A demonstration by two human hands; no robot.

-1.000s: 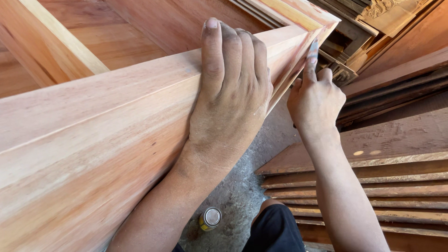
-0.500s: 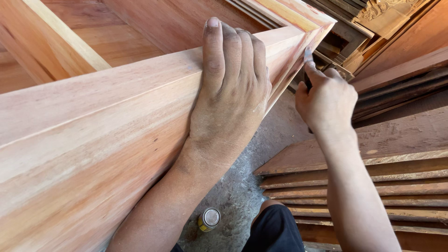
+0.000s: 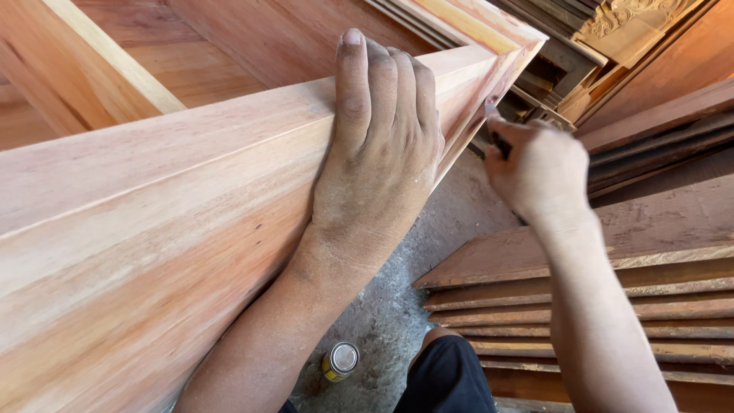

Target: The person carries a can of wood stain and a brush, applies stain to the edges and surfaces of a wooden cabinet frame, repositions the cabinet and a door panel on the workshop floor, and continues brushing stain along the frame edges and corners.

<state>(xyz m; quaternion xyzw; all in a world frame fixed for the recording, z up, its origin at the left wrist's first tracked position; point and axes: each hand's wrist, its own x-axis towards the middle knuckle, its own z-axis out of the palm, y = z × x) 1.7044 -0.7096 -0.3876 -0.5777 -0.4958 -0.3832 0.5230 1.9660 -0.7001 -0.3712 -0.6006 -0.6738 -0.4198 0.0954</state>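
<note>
A large reddish wooden frame (image 3: 153,229) with a moulded edge slopes across the left of the head view, its mitred corner at the upper right. My left hand (image 3: 382,153) lies over its top rail, fingers together and pointing up, palm pressed on the wood. Just right of the corner's sloping edge, my right hand (image 3: 539,168) is curled into a fist around a small dark piece (image 3: 501,144), which touches or nearly touches the moulding. Most of that piece is hidden inside the fist.
Stacked moulded boards (image 3: 650,291) lie at the lower right. More timber and a carved piece (image 3: 634,15) lean at the upper right. A small yellow can with a silver lid (image 3: 341,359) stands on the dusty concrete floor (image 3: 397,306) beside my dark-clothed knee (image 3: 447,375).
My right hand has curled from a raised finger into a fist and shifted slightly right along the corner edge. The left hand has stayed put on the rail.
</note>
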